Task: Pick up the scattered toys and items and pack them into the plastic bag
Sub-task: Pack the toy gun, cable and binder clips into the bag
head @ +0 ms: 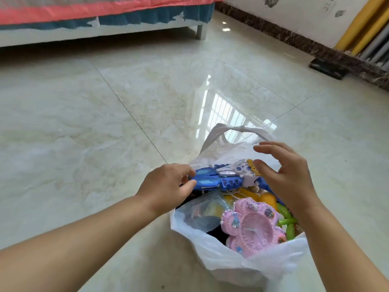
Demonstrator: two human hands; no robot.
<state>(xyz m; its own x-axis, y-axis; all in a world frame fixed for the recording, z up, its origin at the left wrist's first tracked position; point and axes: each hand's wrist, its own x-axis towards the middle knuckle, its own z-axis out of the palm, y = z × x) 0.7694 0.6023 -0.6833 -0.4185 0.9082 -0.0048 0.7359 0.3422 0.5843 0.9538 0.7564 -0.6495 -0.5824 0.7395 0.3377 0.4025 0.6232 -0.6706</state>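
A white plastic bag (212, 255) stands open on the floor at the lower right, its tied handle loop raised at the far side. Across its mouth lies a blue and white toy blaster (227, 178). My left hand (168, 186) pinches the blaster's blue left end between thumb and fingers. My right hand (284, 175) hovers over the blaster's right end, fingers spread and curved, holding nothing. Inside the bag I see a pink toy clock (252, 226), a green plastic piece (286, 218), a yellow toy (248, 196) and a clear inner bag (202, 211).
Glossy beige floor tiles (105, 123) surround the bag. A bed frame (105, 32) with pink and blue covering runs along the top left. A dark skirting board (294, 39), a dark flat object (328, 68) and yellow curtains (366, 24) are at the upper right.
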